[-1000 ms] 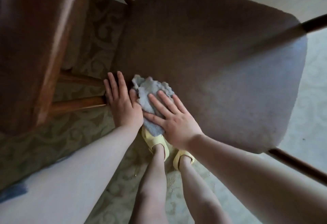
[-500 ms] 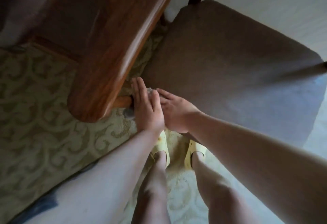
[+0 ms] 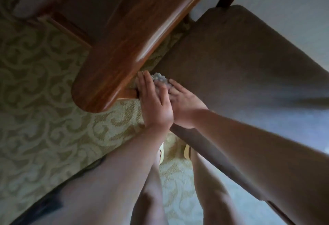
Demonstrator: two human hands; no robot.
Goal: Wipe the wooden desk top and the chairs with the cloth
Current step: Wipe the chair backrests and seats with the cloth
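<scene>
Cloth (image 3: 160,79): pale grey, crumpled, nubbly fabric, sits at the near-left corner of the brown upholstered chair seat (image 3: 240,75), mostly hidden under both hands; only a bunched bit shows beyond the fingertips.

Left hand (image 3: 154,103): fingers straight and together, laid flat over the cloth at the seat's left edge, pressing down, not curled round it. Fingertips reach the corner, just beside the wooden rail (image 3: 130,94) of the chair frame.

Right hand (image 3: 183,103): fingers extended, flat on the cloth and seat, touching the left hand along its side and partly tucked under it. No grip visible here either.

Glossy reddish-brown wooden bench (image 3: 124,47) with a rounded end overhangs the chair's left side; its edge is just beside the left fingertips, contact cannot be told.

Seat's dark wooden front rail (image 3: 213,155) runs diagonally under the right forearm.

Below: bare legs, yellow slippers (image 3: 187,151) partly visible, standing on a cream carpet (image 3: 44,118) with a swirl pattern.
</scene>
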